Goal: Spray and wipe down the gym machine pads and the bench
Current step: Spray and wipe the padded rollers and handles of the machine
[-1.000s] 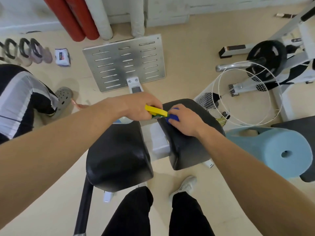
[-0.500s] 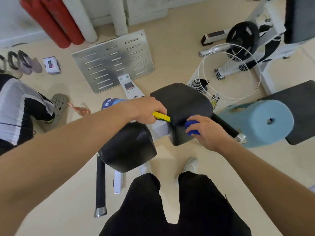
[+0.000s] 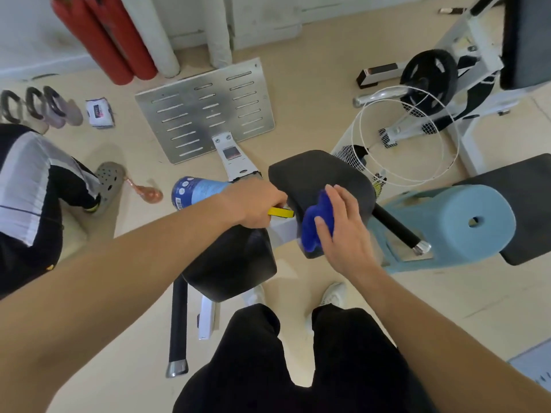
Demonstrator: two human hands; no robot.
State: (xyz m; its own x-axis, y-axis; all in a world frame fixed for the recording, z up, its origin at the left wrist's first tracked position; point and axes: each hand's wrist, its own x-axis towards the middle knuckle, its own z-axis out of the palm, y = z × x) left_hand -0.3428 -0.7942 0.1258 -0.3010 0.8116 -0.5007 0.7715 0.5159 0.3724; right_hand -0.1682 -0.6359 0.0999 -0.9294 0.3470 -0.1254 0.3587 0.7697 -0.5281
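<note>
The person stands over the machine with both arms out. The left hand (image 3: pixel 253 204) is wrapped round the neck of a spray bottle (image 3: pixel 196 192), fingers curled tight at the trigger; the blue-and-white body sticks out past the back of that hand, and the yellow nozzle (image 3: pixel 280 212) pokes from its fingers toward the other hand. The right hand (image 3: pixel 346 236) lies flat with fingers spread and fairly straight, pressing a blue cloth (image 3: pixel 314 231) against the near edge of the upper black pad (image 3: pixel 316 174); the cloth bunches out under the thumb. The nozzle tip sits just beside the cloth, not touching it as far as I can see. Under the left wrist is the lower black pad (image 3: pixel 232 263). Beyond the right hand's little-finger side lie a pale blue foam roller (image 3: pixel 465 222) and the black bench (image 3: pixel 518 189), well apart from the cloth.
</note>
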